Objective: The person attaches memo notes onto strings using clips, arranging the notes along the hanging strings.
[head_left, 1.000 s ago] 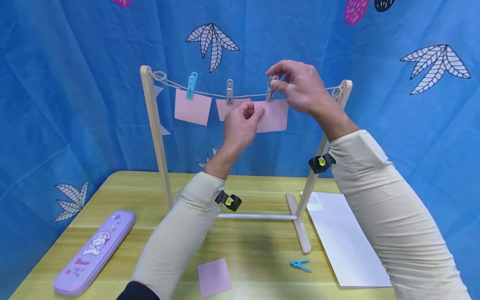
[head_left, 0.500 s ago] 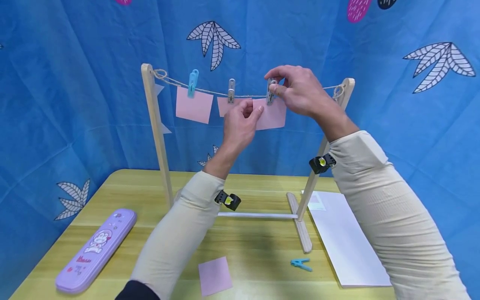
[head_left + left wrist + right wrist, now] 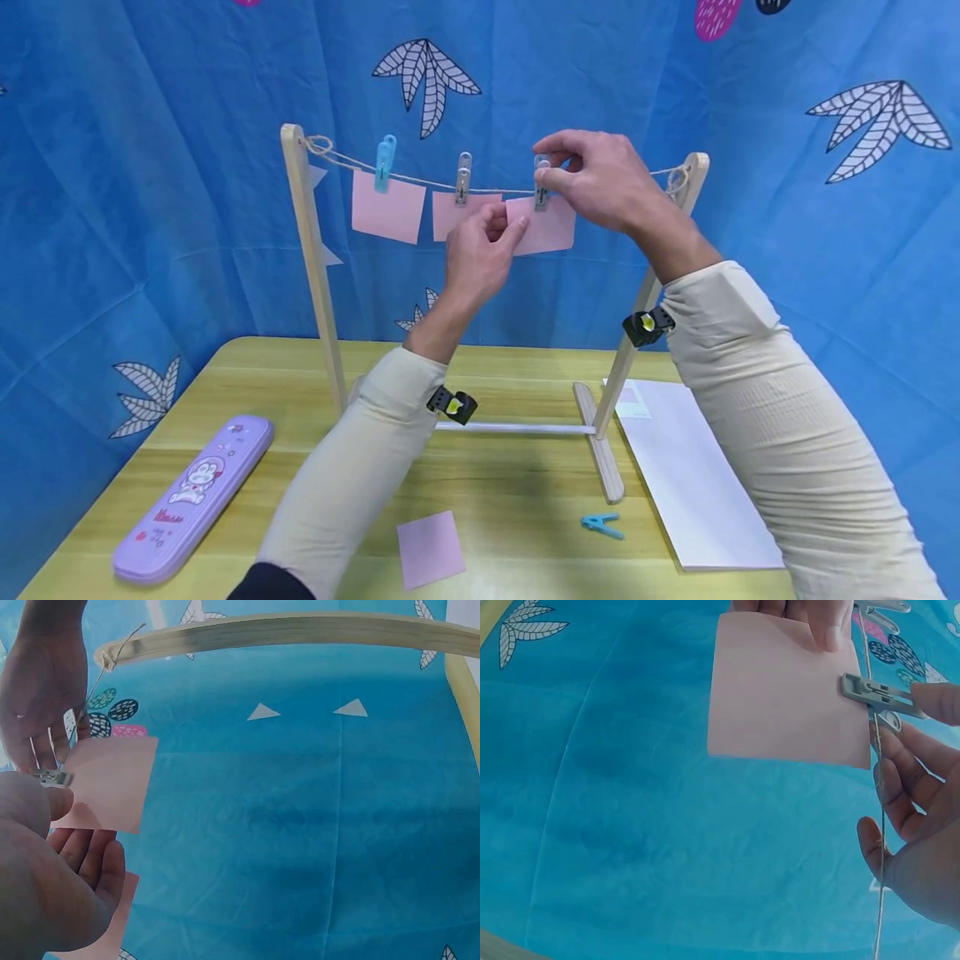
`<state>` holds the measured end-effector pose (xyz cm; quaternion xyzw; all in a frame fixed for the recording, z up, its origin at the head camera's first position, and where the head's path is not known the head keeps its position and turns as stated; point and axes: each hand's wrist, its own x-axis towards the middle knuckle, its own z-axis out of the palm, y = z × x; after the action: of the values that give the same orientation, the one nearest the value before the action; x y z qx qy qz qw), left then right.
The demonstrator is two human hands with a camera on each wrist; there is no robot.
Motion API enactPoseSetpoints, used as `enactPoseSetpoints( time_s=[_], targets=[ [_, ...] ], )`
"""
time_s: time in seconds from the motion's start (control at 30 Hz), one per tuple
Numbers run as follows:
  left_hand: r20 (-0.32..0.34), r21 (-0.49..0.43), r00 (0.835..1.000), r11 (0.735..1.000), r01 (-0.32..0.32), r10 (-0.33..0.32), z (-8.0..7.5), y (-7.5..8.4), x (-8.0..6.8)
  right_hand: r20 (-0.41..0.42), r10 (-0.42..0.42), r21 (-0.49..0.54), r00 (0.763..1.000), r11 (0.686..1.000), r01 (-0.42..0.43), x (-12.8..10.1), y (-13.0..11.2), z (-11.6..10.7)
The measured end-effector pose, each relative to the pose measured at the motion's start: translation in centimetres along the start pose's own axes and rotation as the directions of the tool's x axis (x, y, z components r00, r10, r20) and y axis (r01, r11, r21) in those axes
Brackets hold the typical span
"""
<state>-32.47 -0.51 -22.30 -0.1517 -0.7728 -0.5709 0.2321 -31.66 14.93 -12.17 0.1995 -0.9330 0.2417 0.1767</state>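
While I watch, right hand (image 3: 600, 183) pinches grey peg (image 3: 541, 179) on string (image 3: 420, 179); left hand (image 3: 476, 254) pinches pink paper (image 3: 551, 229) corner under peg. Blue peg (image 3: 602, 526) lies on bench (image 3: 510, 492).

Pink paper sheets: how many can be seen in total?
4: one under the blue clothespin at, one under the middle grey clothespin at, one held by both hands at, one on the table at.

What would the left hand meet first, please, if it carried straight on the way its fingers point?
Probably nothing new: the left hand already pinches the pink note; past that lies the blue backdrop, depth unclear.
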Motion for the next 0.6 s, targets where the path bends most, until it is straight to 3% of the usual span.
enactPoseSetpoints(
  time_s=[0.27, 0.6],
  targets=[
    [0.046, 0.081, 0.998, 0.996, -0.034, 0.03, -0.3, -0.3, -1.3, -0.026, -0.014, 0.001, 1.0, 1.0, 0.014, 0.0, -0.1, 0.3],
    [0.112, 0.185, 0.993, 0.982, 0.028, -0.05, -1.2, -0.7, -3.2, -0.064, -0.004, 0.007, 0.998, 1.0, 0.004, -0.2, 0.1, 0.4]
  ],
)
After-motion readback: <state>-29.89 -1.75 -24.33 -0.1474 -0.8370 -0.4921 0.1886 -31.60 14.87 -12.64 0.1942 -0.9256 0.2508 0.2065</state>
